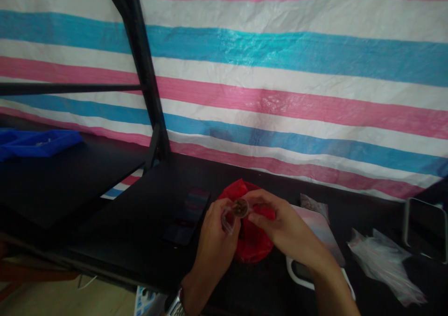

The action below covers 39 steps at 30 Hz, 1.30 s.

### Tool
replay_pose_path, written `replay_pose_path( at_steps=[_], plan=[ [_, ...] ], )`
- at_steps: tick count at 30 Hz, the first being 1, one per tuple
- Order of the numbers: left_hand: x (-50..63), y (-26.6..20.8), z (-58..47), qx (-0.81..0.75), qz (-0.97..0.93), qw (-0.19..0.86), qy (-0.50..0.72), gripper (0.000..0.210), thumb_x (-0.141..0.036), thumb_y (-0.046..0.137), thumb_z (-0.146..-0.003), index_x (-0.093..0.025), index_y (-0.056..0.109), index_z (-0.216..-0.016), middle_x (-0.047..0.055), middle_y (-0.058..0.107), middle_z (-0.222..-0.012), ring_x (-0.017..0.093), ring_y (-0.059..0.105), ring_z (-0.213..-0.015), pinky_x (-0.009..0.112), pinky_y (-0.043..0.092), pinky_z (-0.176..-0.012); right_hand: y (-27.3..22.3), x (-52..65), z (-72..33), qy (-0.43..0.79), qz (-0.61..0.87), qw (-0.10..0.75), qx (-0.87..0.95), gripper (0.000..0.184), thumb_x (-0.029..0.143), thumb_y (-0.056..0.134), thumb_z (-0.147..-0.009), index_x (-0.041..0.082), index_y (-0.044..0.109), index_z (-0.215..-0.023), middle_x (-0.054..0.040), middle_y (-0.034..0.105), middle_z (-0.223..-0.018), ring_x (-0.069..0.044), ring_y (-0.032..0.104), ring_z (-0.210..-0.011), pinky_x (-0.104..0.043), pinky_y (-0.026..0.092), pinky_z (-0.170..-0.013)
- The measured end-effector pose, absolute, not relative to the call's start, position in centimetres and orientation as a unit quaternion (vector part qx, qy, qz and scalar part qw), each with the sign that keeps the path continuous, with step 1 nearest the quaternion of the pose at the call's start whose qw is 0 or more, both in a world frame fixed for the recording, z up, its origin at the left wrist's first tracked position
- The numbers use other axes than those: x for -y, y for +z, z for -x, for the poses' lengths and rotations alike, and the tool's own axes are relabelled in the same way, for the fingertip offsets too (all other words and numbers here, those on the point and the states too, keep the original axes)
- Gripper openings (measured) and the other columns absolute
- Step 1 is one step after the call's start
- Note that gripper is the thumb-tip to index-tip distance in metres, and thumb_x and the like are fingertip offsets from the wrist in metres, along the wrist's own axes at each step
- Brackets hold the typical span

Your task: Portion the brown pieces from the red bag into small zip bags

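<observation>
My left hand is closed on a small clear plastic bag, its fingers curled round the film. Pinched in my right hand is a small round cup with brown bits inside, tilted so that its mouth faces me. Cup and bag meet between the two hands; whether the cup's rim is inside the bag I cannot tell. Directly beneath both hands lies a red plastic bag, partly covered by them. Under my right forearm sits a white scale with a shiny flat top.
A filled clear bag lies by the scale's far edge. Several flat clear bags are piled to the right, near a dark-screened device. Leftward are a dark phone, a black post and blue trays. Striped sheeting hangs behind.
</observation>
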<state>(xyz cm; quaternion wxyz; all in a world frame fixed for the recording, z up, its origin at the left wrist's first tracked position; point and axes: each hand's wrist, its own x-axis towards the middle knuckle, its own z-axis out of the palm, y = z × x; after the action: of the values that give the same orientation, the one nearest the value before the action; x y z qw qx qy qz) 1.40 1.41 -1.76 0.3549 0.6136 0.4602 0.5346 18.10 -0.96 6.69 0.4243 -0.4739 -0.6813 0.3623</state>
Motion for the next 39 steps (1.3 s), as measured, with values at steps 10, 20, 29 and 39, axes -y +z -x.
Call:
replay_pose_path(
  at_steps=[10,20,29,39],
  plan=[
    [-1.5,-2.2,-1.5,-0.463,-0.613,0.38,0.515,0.032,-0.022,0.068,-0.084,-0.024,0.066,-0.115,0.008,0.074,-0.113,0.028,0.072,-0.105,0.043,0.055,-0.091,7.7,2.1,-15.0,0.161,0.544,0.299,0.767,0.047,-0.01,0.05,-0.084,0.025,0.074,-0.106,-0.0059,0.069,-0.119,-0.024,0.07,-0.11,-0.042,0.054,-0.1],
    [-1.4,-1.0,-1.3,-0.463,-0.583,0.404,0.532,0.031,-0.034,0.069,-0.085,-0.022,0.061,-0.113,0.008,0.074,-0.105,0.024,0.073,-0.09,0.038,0.056,-0.079,8.0,2.0,-15.3,0.167,0.491,0.371,0.771,0.045,-0.007,0.049,-0.089,0.026,0.074,-0.106,-0.0036,0.07,-0.123,-0.02,0.068,-0.113,-0.039,0.053,-0.102],
    [-1.4,-0.8,-1.0,-0.592,-0.553,0.302,0.503,0.033,-0.026,0.074,-0.079,-0.025,0.058,-0.108,-0.001,0.064,-0.088,0.023,0.066,-0.077,0.034,0.05,-0.072,5.9,0.5,-18.5,0.189,0.596,0.331,0.707,0.034,-0.003,0.06,-0.083,0.023,0.073,-0.1,-0.0037,0.073,-0.108,-0.022,0.07,-0.102,-0.036,0.051,-0.094],
    [-2.7,-0.8,-0.1,-0.579,-0.441,0.337,0.597,0.025,-0.019,0.063,-0.07,-0.025,0.056,-0.094,-0.006,0.058,-0.071,0.017,0.058,-0.059,0.027,0.045,-0.059,4.4,-1.7,-16.2,0.079,0.698,0.13,0.699,0.043,-0.003,0.057,-0.085,0.02,0.07,-0.119,-0.0088,0.072,-0.126,-0.028,0.069,-0.113,-0.039,0.045,-0.095]
  ],
)
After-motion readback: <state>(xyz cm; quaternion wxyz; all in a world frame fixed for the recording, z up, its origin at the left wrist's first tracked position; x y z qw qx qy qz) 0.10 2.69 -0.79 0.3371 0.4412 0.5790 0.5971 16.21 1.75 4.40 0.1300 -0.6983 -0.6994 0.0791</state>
